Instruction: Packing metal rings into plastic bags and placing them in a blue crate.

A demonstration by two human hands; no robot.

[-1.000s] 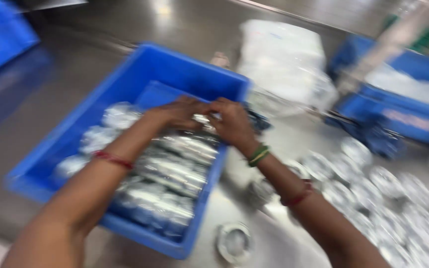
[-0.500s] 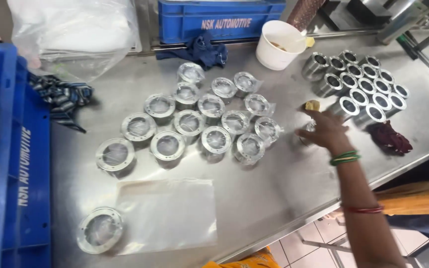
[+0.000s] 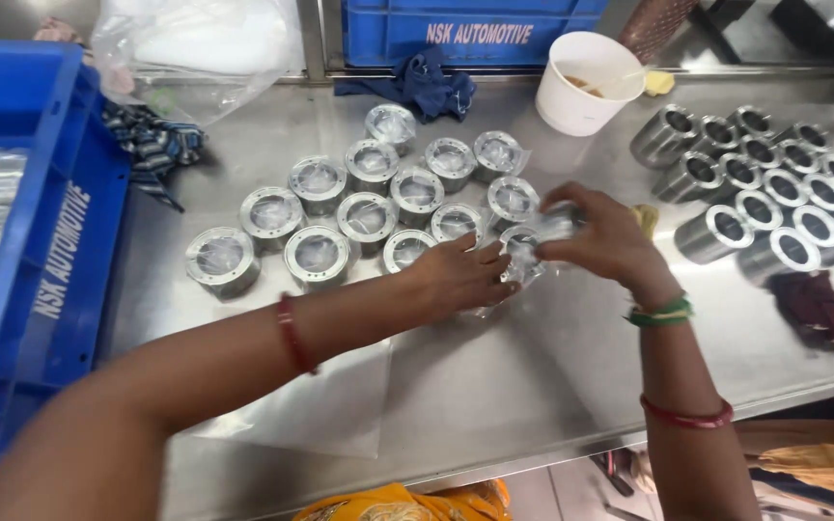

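Together, the left hand [image 3: 456,275] and right hand [image 3: 602,236] pinch a clear plastic bag [image 3: 523,253] around one metal ring above the steel table [image 3: 494,386]. Twelve wrapped rings [image 3: 369,214] stand beside them; about fourteen bare rings [image 3: 774,193] cluster well to the right.

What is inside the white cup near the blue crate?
The white cup holds something brownish with a stick-like handle leaning out. Its wall hides how deep the contents go.
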